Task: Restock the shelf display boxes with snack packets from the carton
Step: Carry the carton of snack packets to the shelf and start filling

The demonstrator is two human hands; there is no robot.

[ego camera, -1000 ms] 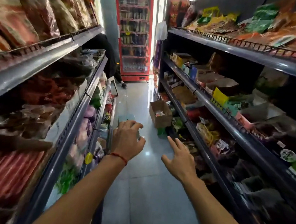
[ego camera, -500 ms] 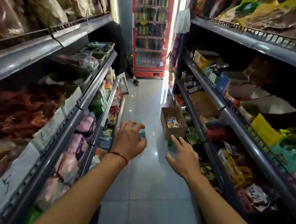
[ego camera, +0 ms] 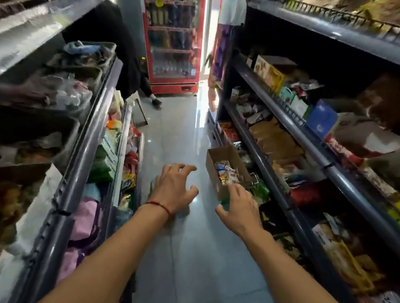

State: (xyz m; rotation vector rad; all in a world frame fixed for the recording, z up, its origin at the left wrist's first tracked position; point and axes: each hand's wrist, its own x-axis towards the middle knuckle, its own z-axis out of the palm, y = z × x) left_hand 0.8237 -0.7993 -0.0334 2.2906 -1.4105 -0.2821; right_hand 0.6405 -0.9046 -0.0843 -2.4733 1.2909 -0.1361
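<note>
A brown cardboard carton (ego camera: 224,190) stands open on the floor against the right-hand shelving, with several colourful snack packets (ego camera: 227,173) inside. My right hand (ego camera: 242,207) is stretched out with fingers apart, just at the carton's near corner, holding nothing. My left hand (ego camera: 174,188), a red thread on its wrist, hovers over the aisle floor left of the carton, fingers spread and curled. A blurred bluish thing (ego camera: 181,214) shows on the floor beneath it. Display boxes (ego camera: 269,73) with goods line the right shelves.
Dark shelving flanks the narrow aisle: the left shelves (ego camera: 82,148) and the right shelves (ego camera: 311,155), both packed with goods. A red drinks fridge (ego camera: 175,37) closes the far end. A person's leg (ego camera: 151,94) shows beside it. Grey floor tiles (ego camera: 199,256) run between.
The view has moved forward down the aisle and tilted down; the carton is now nearer. Both hands have stayed extended, and the right hand has reached the carton's corner.
</note>
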